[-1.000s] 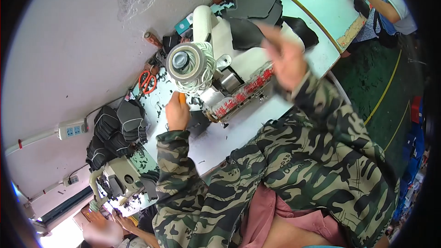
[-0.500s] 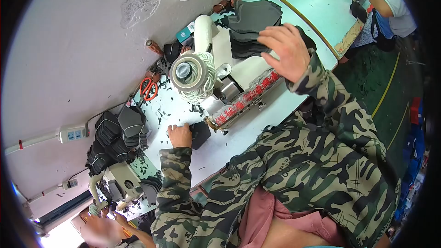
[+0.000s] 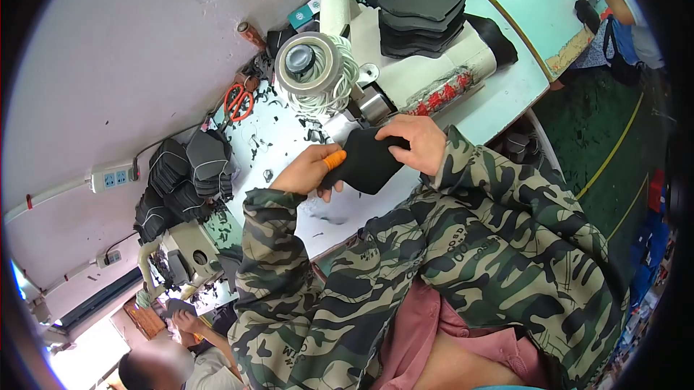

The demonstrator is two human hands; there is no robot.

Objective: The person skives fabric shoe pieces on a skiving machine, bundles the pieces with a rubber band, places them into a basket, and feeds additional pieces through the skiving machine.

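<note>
Solid black on the cut piece (image 3: 369, 164) at the centre, bright orange on the finger cot (image 3: 335, 159) at its nine o'clock edge! Four o'clock, a camouflage jacket (image 3: 499, 245) in greens, tan and black; five, a pink shirt (image 3: 413, 332). Ten, orange-red scissors handles (image 3: 238, 103). One, a cream sewing machine (image 3: 416, 80), patched red. Three, green floor (image 3: 600, 137) with yellow lines.

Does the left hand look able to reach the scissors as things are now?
Probably yes: I see only table and small scraps between left hand and scissors. But its fingers hold the black piece.
</note>
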